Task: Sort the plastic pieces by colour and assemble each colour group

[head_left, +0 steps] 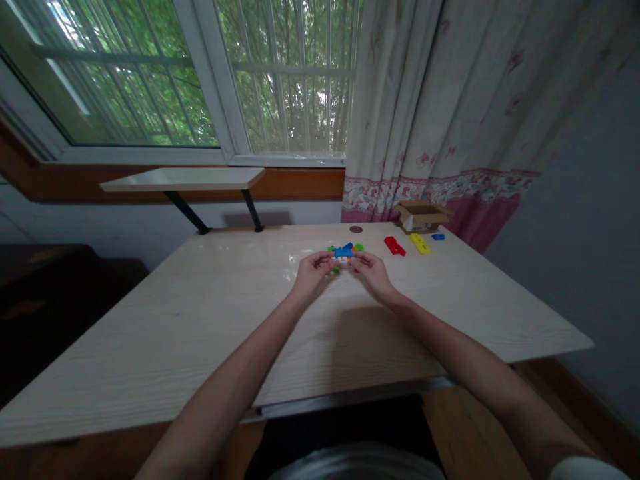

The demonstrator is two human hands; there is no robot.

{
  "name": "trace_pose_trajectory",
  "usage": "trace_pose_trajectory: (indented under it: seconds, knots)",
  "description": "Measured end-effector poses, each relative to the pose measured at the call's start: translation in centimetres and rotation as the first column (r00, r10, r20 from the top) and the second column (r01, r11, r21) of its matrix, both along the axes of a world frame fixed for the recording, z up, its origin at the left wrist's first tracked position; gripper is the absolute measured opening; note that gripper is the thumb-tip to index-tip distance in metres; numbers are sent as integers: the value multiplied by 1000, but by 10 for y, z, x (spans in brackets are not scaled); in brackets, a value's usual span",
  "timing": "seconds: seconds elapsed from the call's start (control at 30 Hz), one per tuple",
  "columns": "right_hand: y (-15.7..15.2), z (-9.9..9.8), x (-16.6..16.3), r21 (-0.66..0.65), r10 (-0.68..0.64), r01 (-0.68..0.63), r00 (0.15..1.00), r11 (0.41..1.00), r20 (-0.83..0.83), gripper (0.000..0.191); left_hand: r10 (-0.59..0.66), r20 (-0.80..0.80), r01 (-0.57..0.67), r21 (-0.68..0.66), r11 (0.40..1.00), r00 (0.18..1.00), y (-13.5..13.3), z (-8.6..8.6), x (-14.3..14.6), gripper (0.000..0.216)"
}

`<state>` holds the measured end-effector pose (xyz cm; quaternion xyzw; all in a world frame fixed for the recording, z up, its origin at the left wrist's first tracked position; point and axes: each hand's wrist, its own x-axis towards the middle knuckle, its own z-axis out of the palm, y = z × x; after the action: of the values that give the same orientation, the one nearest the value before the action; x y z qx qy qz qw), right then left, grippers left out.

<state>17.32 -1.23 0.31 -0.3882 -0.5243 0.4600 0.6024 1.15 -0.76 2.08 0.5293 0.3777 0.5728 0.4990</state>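
The left hand (314, 272) and right hand (371, 273) curl half closed, together gripping a blue plastic block (343, 253) between them. Green plastic pieces (359, 247) sit just beside it.

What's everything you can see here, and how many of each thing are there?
Cluster of blue and green plastic pieces: one, blue and green, between both hands above the table.
Red plastic piece: one, red, on the table right of the hands.
Yellow plastic piece: one, yellow, right of the red piece.
Small blue plastic piece: one, blue, right of the yellow piece.
Open cardboard box: one, brown, at the table's far right corner.
Round disc: one, brown, near the table's far edge.
Table: one, pale wood-grain, beneath these things.
Shelf: one, pale, beyond the table.
Window: one, white-framed, behind the shelf.
Curtain: one, cream and pink, right of the window.
Left hand: one, bare, on the cluster's left.
Right hand: one, bare, on the cluster's right.
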Motion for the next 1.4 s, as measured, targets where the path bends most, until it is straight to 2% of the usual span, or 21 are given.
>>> trace_pose_trajectory:
  seconds: [0.23,0.67,1.0,1.17,1.4]
  knots:
    - [0,-1,0,7,-25,25,999,1000,34,37,-11,2,11,-17,1000,1000,-2,1,0,36]
    - [-4,5,-2,10,-34,34,999,999,1,36,-50,32,51,-30,998,998,-4,5,-1,43]
    - [-4,2,-4,59,-5,4,1000,998,24,38,-16,12,16,-33,999,1000,-3,4,-1,48]
    - [-3,0,-4,-3,16,-16,999,1000,-28,43,-28,0,28,23,999,1000,-2,3,0,46]
    - [1,-5,-6,-26,-2,1,999,1000,-44,36,10,-89,4,158,987,996,-2,1,-2,41]
